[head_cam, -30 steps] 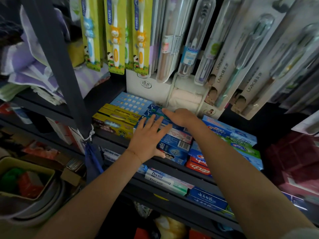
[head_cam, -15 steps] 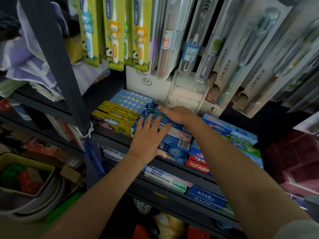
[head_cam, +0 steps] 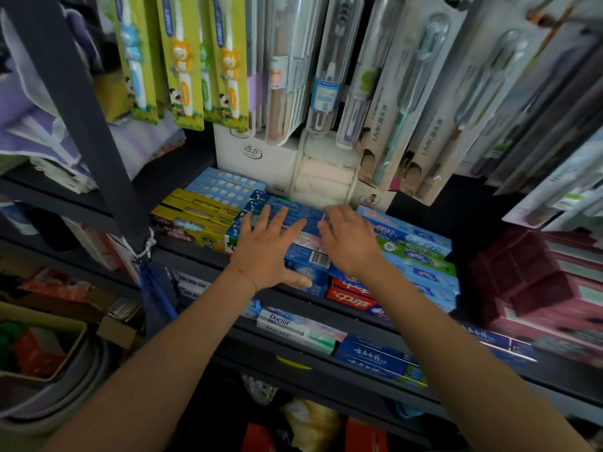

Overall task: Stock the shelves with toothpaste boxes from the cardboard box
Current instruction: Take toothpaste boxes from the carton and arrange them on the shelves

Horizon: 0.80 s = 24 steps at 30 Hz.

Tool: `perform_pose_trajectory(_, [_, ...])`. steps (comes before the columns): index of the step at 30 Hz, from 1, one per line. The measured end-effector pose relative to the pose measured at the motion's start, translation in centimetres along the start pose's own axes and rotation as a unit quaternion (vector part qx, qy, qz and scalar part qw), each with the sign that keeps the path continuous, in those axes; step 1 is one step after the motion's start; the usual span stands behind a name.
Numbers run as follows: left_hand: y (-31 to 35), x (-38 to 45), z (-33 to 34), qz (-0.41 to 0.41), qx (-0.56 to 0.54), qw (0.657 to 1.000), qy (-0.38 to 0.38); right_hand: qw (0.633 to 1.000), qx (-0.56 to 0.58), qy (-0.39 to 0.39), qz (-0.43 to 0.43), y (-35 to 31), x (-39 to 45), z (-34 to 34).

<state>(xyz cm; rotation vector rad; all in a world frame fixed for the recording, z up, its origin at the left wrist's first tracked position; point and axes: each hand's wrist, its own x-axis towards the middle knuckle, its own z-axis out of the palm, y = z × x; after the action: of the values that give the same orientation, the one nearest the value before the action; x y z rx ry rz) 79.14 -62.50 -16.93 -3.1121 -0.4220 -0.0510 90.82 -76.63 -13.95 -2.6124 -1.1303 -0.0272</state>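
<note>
A stack of blue toothpaste boxes (head_cam: 303,262) lies on the dark shelf (head_cam: 182,252) in the middle of the view. My left hand (head_cam: 267,256) rests flat on top of the stack, fingers spread and straight. My right hand (head_cam: 349,238) lies beside it on the right part of the same stack, its fingers loosely bent over the top boxes. More blue and green boxes (head_cam: 414,249) sit to the right, red ones (head_cam: 352,293) below them. The cardboard box is out of view.
Yellow boxes (head_cam: 192,216) fill the shelf's left side. Carded toothbrushes (head_cam: 182,60) hang just above the hands. A dark upright post (head_cam: 85,109) stands at the left. A lower shelf holds Doctor boxes (head_cam: 293,327) and blue boxes (head_cam: 375,357). Red packs (head_cam: 535,282) sit at the right.
My right hand has drawn back from the far end of the stack toward me and to the right. My left hand stays flat on the boxes, shifted slightly forward.
</note>
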Motion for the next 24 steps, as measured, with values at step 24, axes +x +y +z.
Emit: perform_pose_trajectory(24, [-4.5, -2.8, 0.4, -0.123, -0.290, 0.942, 0.117, 0.963, -0.269, -0.032, -0.009, -2.8, -4.3, -0.5])
